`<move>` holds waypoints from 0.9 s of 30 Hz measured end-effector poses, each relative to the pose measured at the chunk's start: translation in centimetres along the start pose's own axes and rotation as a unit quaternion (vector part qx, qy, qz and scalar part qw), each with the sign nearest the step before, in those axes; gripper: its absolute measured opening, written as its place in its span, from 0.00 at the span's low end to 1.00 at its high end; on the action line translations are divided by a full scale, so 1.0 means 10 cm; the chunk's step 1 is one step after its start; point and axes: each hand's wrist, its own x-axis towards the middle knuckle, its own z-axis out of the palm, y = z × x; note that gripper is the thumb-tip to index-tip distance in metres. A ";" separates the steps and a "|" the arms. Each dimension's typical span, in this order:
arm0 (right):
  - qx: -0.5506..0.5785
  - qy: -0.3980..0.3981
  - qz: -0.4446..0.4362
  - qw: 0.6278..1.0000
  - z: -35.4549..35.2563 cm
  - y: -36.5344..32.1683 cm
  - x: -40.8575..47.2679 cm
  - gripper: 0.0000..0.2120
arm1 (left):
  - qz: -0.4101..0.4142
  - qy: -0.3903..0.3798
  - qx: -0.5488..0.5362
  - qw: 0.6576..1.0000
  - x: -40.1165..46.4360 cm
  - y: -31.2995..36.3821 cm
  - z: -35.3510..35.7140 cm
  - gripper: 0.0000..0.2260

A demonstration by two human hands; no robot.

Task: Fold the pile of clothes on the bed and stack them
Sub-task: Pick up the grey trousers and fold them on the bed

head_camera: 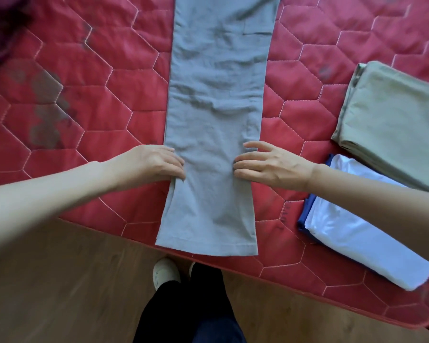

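Note:
Grey trousers (216, 100) lie flat and lengthwise on the red quilted bed (84, 95), legs folded onto each other, hem at the bed's near edge. My left hand (151, 164) rests on the left edge of the trouser leg, fingers bent down onto the cloth. My right hand (265, 164) touches the right edge with spread, slightly curved fingers. Neither hand lifts the fabric. To the right lies a folded olive-green garment (394, 120), and nearer, a folded white garment (362, 233) on top of a blue one (305, 216).
A dark purple cloth (0, 28) shows at the far left corner of the bed. The wooden floor (60, 280) runs below the bed's edge, where my dark trouser legs and a light shoe (164, 272) stand.

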 end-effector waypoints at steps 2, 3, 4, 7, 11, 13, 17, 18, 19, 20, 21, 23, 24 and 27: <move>0.079 0.041 0.125 0.988 -0.16 0.01 0.07 0.12 | -0.109 0.035 -0.141 0.983 0.11 0.04 -0.24 0.11; 0.131 0.086 0.210 0.965 -0.24 0.06 0.11 0.12 | -0.167 0.082 -0.233 0.955 0.20 0.03 -0.38 0.08; 0.182 0.124 0.311 0.925 -0.35 0.15 0.17 0.10 | -0.223 0.138 -0.322 0.910 0.31 0.02 -0.56 0.05; 0.260 0.292 0.528 0.754 -0.54 0.64 0.45 0.04 | -0.316 0.331 -0.430 0.778 0.77 -0.23 -0.96 0.04; 0.397 0.295 0.643 0.585 -0.32 1.29 0.63 0.14 | -0.468 0.360 -0.433 0.681 1.20 -0.86 -0.96 0.17; 0.426 0.232 0.669 0.564 -0.06 1.33 0.59 0.19 | -0.513 0.304 -0.420 0.684 1.22 -0.95 -0.72 0.20; 0.401 0.207 0.654 0.608 0.22 1.10 0.52 0.16 | -0.495 0.313 -0.391 0.710 1.12 -0.81 -0.37 0.13; 0.399 0.214 0.653 0.607 0.26 1.01 0.50 0.14 | -0.485 0.307 -0.394 0.718 1.07 -0.75 -0.31 0.13; 0.396 0.225 0.657 0.600 0.30 0.94 0.47 0.13 | -0.480 0.302 -0.390 0.725 1.01 -0.69 -0.26 0.12; 0.398 0.237 0.660 0.592 0.32 0.83 0.45 0.12 | -0.479 0.296 -0.380 0.734 0.94 -0.62 -0.22 0.11; 0.398 0.245 0.663 0.585 0.33 0.71 0.42 0.11 | -0.478 0.293 -0.372 0.740 0.88 -0.53 -0.16 0.10; 0.396 0.252 0.668 0.577 0.36 0.44 0.37 0.10 | -0.478 0.294 -0.366 0.743 0.74 -0.29 -0.06 0.08; 0.396 0.250 0.672 0.573 0.36 0.27 0.34 0.11 | -0.482 0.292 -0.367 0.741 0.66 -0.16 0.02 0.08; 0.390 0.236 0.688 0.565 0.37 -0.36 0.22 0.15 | -0.507 0.287 -0.366 0.726 0.34 0.32 0.29 0.08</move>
